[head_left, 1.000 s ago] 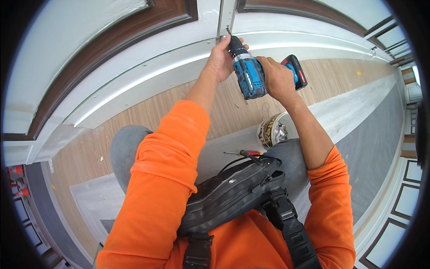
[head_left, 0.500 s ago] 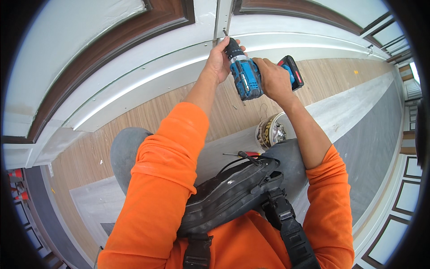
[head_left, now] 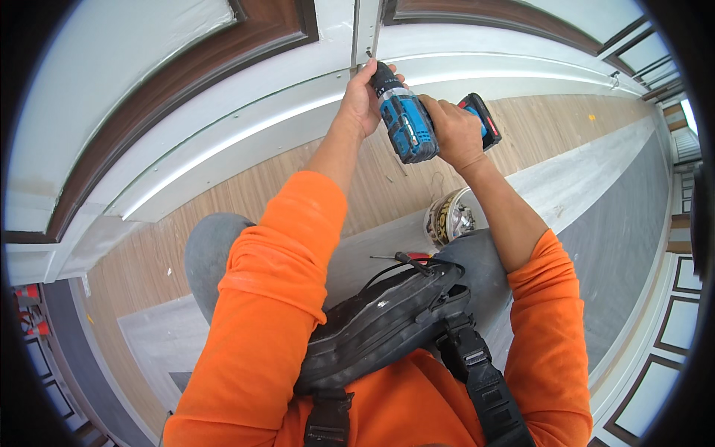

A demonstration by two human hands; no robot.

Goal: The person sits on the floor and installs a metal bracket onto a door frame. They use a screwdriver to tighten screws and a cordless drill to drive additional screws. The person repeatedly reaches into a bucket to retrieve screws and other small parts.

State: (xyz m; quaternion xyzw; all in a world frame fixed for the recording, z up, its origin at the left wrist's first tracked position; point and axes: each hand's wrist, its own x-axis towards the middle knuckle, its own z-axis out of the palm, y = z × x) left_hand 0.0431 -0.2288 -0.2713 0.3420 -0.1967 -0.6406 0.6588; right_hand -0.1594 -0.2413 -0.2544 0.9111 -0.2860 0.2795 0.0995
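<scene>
A blue and black cordless drill (head_left: 409,127) points up and away from me, its bit against a narrow metal strip (head_left: 364,30) in the white wall panelling. My right hand (head_left: 453,132) is wrapped round the drill's grip, and the black and red battery (head_left: 480,121) sticks out beyond it. At the front, my left hand (head_left: 363,97) holds the drill by its black chuck, thumb and fingers close to the bit. The fingers of the left hand are partly hidden behind the chuck. Whether a screw sits at the bit's tip is too small to tell.
A white bucket (head_left: 445,220) with small metal pieces in it stands by my right knee. Beside my black bag (head_left: 387,316) lies a red-handled screwdriver (head_left: 421,256). White panels with brown frames (head_left: 97,141) rise ahead from the wood-look floor (head_left: 246,194).
The drill and both hands have shifted very slightly in the view. Both hands keep their hold on the drill, its bit still at the metal strip.
</scene>
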